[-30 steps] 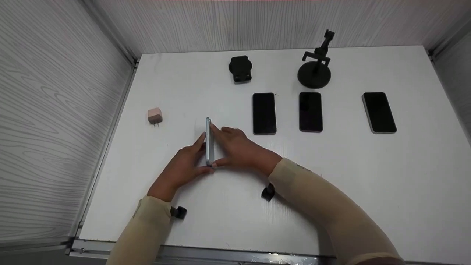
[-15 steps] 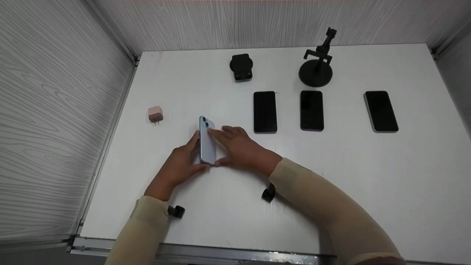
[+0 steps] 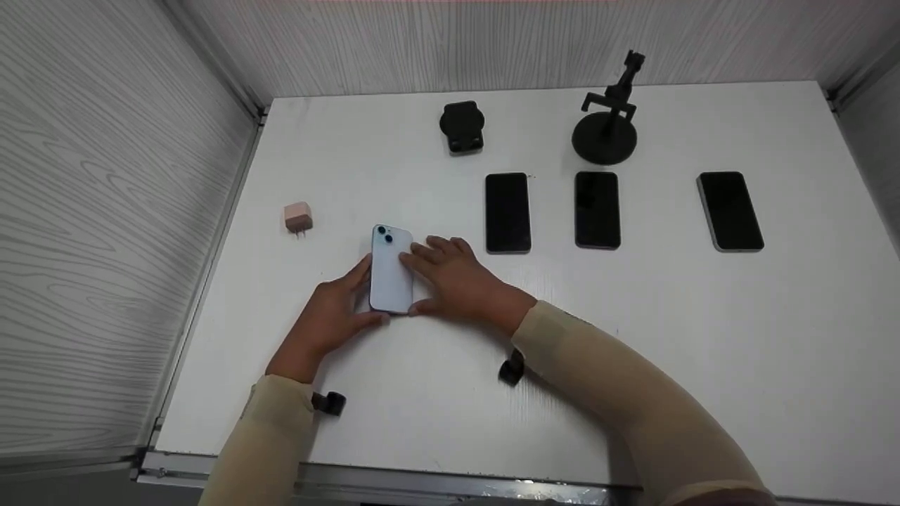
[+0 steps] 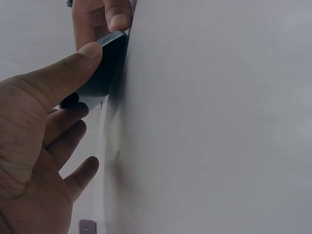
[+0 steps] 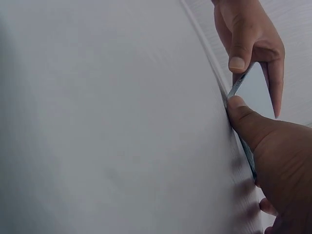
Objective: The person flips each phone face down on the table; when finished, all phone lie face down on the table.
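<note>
Head view. One light-blue phone (image 3: 391,277), left of centre in the frame, above the white tabletop (image 3: 422,393); back uppermost, two lenses at its upper left corner. Left hand (image 3: 328,316): thumb at the lower edge, fingers at the left edge. Right hand (image 3: 460,281): thumb at the lower right corner, fingers over the right side of the back. Upper left: one pink charger plug (image 3: 298,216). Upper centre and right: one black holder (image 3: 463,126), one black stand (image 3: 603,140); below these, a row of a left black-screened phone (image 3: 508,214), a middle black-screened phone (image 3: 597,211) and a right black-screened phone (image 3: 730,212). Sleeve print too small to read; no brand legible.

Left wrist view. Same phone, upper left of the frame, tilted, dark screen side showing; small holes along the end edge. Left thumb and fingers clamped on it. No lettering legible.

Right wrist view. Same phone, right of the frame, pale back showing. Right thumb presses the near corner, fingers beyond along the far side, gripping it.

Handling, as judged: stiff, fairly light, smooth and likely slippery; glass probably fragile. Best held by the long edges, off the lenses.
</note>
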Demonstrator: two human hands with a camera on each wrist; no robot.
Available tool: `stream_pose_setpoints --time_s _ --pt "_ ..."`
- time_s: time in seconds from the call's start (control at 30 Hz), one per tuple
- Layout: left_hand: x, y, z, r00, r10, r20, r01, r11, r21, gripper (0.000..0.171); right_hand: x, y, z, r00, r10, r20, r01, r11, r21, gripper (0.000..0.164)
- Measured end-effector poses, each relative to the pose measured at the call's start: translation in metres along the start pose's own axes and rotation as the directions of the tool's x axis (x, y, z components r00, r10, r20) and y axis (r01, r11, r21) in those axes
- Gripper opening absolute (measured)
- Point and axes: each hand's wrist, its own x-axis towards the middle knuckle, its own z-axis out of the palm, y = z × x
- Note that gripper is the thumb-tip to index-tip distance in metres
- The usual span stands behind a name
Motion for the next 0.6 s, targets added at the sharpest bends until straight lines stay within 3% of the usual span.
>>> stream_pose_setpoints --time_s 0.17,0.6 --pt "0.0 -0.009 -0.004 0.998 -0.059 0.016 0.06 0.998 -0.02 0.112 0.001 0.0 0.002 1.0 0.004 0.005 -0.004 1.0 0.008 0.092" --pt "-0.002 -0.022 -0.009 0.998 -0.068 -0.007 0.068 0.993 0.101 0.099 0.004 -0.006 0.009 1.0 0.0 -0.014 0.0 1.0 -0.021 0.086"
